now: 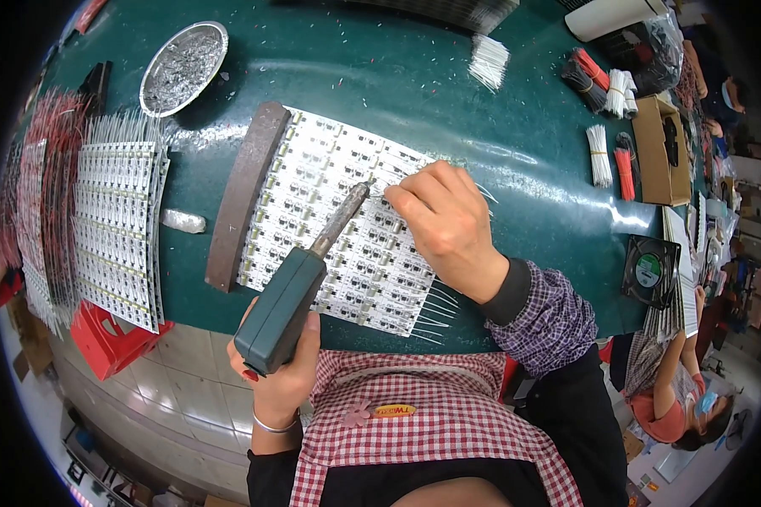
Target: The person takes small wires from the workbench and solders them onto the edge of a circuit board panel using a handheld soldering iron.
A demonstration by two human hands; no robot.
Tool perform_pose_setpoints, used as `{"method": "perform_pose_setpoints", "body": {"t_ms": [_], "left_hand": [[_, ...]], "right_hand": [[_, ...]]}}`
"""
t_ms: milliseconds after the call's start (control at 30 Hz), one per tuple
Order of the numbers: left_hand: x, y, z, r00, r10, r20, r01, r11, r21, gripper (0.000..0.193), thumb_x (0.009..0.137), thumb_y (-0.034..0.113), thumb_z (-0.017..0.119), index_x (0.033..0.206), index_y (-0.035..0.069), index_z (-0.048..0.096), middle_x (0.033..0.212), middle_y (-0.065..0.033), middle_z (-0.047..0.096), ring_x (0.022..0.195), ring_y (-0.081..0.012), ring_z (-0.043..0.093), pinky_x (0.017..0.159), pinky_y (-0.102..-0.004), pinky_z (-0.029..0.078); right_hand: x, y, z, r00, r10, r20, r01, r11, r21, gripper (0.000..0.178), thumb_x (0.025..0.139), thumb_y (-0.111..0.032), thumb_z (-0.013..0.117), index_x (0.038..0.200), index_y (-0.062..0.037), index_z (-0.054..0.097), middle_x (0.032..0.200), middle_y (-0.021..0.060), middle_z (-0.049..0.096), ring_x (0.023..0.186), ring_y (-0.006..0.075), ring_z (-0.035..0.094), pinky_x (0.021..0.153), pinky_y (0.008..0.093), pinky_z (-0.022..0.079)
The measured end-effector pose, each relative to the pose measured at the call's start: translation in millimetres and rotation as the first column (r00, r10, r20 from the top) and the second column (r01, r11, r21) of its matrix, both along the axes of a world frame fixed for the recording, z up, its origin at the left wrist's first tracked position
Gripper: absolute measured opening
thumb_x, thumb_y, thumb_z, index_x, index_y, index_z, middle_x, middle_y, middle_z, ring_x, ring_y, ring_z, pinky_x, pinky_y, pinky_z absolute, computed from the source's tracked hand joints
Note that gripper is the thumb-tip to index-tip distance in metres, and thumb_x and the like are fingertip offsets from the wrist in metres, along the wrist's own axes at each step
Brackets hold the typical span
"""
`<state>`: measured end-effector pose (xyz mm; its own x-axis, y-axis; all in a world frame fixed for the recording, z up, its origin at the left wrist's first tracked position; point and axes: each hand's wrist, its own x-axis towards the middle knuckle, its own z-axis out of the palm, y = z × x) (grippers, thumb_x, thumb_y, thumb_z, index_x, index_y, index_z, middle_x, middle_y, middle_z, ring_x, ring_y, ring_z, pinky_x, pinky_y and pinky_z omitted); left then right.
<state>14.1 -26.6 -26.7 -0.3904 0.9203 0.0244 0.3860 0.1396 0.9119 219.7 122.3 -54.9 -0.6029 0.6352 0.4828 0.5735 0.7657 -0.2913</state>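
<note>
here, left hand [284, 384] clamped round boxy green iron [281, 308]; right hand [448, 224] pinched together over studded circuit sheet [338, 279]

Electronics workshop: soldering gun [283, 300], circuit boards [372, 258], bundled wires [599, 156], green bench [558, 228], co-worker [666, 407] nearby

Circuit panel [317, 173]: white, rows of black and yellowish spots. Over panel: soldering iron [281, 306], dark green handle, greyish metal barrel. Left of panel: bar [247, 194], brown; farther left, boards [117, 232], white, same spotted rows. Right of panel: sleeve [554, 319], purplish check, dark cuff [514, 293]; fan [649, 283], black, green centre. Near side of panel: apron [457, 427], red-white check. Under panel: table [550, 160], green
</note>
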Motion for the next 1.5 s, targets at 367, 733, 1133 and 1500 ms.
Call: {"method": "perform_pose_setpoints", "body": {"t_ms": [367, 733, 1133, 1500], "left_hand": [[1.3, 9.4, 2.8, 0.995, -0.074, -0.072, 0.08, 0.993, 0.086, 0.014, 0.076, -0.006, 0.074, 0.089, -0.006, 0.068, 0.081, -0.0109, 0.066, 0.064, -0.0186, 0.063, 0.057, -0.028, 0.049], [2.1, -3.6, -3.9, 0.996, 0.012, -0.083, -0.006, 0.998, 0.069, 0.019, 0.076, 0.001, 0.078, 0.092, -0.004, 0.07, 0.081, -0.0109, 0.069, 0.063, -0.0184, 0.065, 0.058, -0.0283, 0.05], [2.0, -2.1, 2.4, 0.995, 0.1, -0.019, -0.099, 0.993, 0.06, 0.018, 0.076, 0.004, 0.08, 0.092, -0.003, 0.073, 0.077, -0.008, 0.07, 0.06, -0.0155, 0.064, 0.056, -0.0277, 0.051], [-3.7, -6.6, -1.8, 1.0, 0.017, -0.011, -0.017, 0.998, 0.053, 0.022, 0.076, -0.001, 0.078, 0.096, -0.005, 0.07, 0.087, -0.0116, 0.07, 0.067, -0.0182, 0.067, 0.061, -0.0285, 0.052]], "right_hand": [[-1.1, 1.1, 0.2, 1.0, -0.009, 0.019, 0.009, 1.0, 0.0, 0.018, 0.072, -0.004, 0.063, 0.09, -0.0023, 0.063, 0.086, 0.0064, 0.057, 0.085, 0.0226, 0.056, 0.073, 0.0338, 0.045], [-1.3, 0.0, 0.5, 0.999, -0.025, 0.024, 0.025, 1.0, -0.017, 0.017, 0.072, -0.004, 0.063, 0.089, -0.0024, 0.064, 0.085, 0.0061, 0.056, 0.084, 0.0219, 0.056, 0.071, 0.033, 0.045], [0.5, -10.8, 21.0, 0.99, -0.089, -0.11, 0.099, 0.992, 0.084, 0.032, 0.063, 0.006, 0.067, 0.093, -0.0033, 0.069, 0.083, 0.0049, 0.062, 0.081, 0.024, 0.06, 0.067, 0.0355, 0.044], [-1.5, -7.2, -0.3, 1.0, -0.004, -0.022, 0.003, 1.0, -0.024, 0.019, 0.073, -0.004, 0.063, 0.092, -0.0047, 0.062, 0.087, 0.0056, 0.059, 0.086, 0.0223, 0.057, 0.073, 0.0345, 0.044]]}}
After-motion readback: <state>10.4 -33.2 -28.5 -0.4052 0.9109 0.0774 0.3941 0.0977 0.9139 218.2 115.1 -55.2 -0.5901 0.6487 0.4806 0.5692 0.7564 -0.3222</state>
